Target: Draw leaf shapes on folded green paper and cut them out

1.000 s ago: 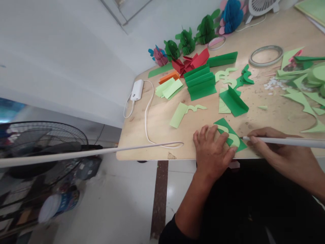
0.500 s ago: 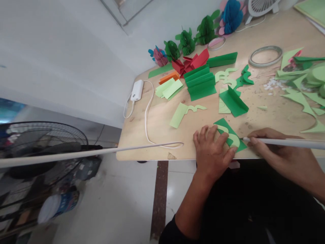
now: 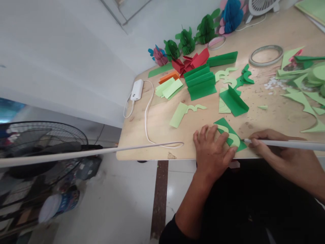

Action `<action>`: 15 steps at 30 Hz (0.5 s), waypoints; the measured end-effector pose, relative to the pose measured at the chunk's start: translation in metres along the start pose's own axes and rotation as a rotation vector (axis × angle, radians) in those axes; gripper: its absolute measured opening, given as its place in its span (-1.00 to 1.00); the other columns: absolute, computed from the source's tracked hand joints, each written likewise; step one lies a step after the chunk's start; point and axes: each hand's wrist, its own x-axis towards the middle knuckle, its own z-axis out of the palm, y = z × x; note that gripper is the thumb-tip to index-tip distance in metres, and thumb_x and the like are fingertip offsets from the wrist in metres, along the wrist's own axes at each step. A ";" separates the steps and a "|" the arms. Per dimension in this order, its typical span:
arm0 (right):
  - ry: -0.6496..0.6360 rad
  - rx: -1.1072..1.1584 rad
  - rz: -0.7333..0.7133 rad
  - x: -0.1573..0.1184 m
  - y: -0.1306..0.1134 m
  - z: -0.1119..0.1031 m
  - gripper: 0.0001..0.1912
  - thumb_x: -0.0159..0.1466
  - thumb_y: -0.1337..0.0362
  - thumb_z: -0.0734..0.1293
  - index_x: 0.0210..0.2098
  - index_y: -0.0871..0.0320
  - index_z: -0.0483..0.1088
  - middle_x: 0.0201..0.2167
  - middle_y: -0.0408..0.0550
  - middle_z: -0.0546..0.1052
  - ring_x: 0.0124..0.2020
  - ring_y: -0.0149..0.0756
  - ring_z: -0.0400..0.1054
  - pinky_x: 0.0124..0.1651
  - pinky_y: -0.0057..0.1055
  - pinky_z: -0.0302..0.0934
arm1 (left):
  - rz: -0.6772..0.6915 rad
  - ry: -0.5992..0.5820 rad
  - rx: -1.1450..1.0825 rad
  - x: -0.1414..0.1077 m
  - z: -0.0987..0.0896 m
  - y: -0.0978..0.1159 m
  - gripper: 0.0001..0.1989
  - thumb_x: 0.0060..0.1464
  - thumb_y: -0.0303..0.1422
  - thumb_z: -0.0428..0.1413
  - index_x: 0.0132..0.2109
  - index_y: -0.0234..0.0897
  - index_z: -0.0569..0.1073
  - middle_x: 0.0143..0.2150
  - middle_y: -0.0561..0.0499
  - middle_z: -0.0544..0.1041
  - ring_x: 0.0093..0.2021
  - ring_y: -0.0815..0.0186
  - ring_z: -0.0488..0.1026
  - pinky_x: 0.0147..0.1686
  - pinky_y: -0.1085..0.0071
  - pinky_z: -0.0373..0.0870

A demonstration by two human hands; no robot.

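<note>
My left hand lies flat with its fingers spread, pressing on a dark green paper sheet near the table's front edge. A curved light green paper cutout sits on that sheet, partly under my fingers. My right hand grips a slim white pen-like tool, whose pointed tip is just right of the dark green sheet's corner. The tool's exact kind is hidden from me.
The wooden table holds folded green paper, red folded paper, green honeycomb paper ornaments, a tape roll and paper scraps. A white power bank trails a cable. A floor fan stands left, below the table.
My right hand and the white tool have shifted slightly right and toward me. My left hand and the papers under it have not visibly moved.
</note>
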 end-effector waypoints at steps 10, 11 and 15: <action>0.019 -0.016 -0.057 -0.001 0.001 0.000 -0.63 0.28 -0.09 0.21 -0.41 0.01 0.46 -0.45 -0.16 0.61 -0.46 -0.26 0.50 -0.41 -0.35 0.32 | 0.004 -0.003 0.000 0.000 -0.001 0.000 -0.65 0.19 -0.06 0.13 0.06 -0.06 0.46 0.26 -0.04 0.40 0.30 0.00 0.20 0.27 -0.12 0.07; 0.021 -0.019 -0.061 -0.002 0.001 0.000 -0.63 0.28 -0.09 0.21 -0.41 0.01 0.46 -0.46 -0.16 0.60 -0.46 -0.26 0.50 -0.42 -0.35 0.31 | 0.007 0.000 -0.001 0.000 -0.001 0.000 -0.65 0.19 -0.06 0.13 0.06 -0.06 0.46 0.26 -0.04 0.40 0.30 0.00 0.20 0.27 -0.12 0.08; 0.030 -0.037 -0.076 -0.002 0.001 0.000 -0.62 0.29 -0.10 0.21 -0.41 0.00 0.46 -0.46 -0.17 0.60 -0.47 -0.26 0.49 -0.43 -0.35 0.31 | 0.010 0.004 0.007 0.000 0.000 -0.001 -0.65 0.20 -0.05 0.11 0.06 -0.05 0.46 0.25 -0.03 0.40 0.30 0.02 0.21 0.27 -0.10 0.08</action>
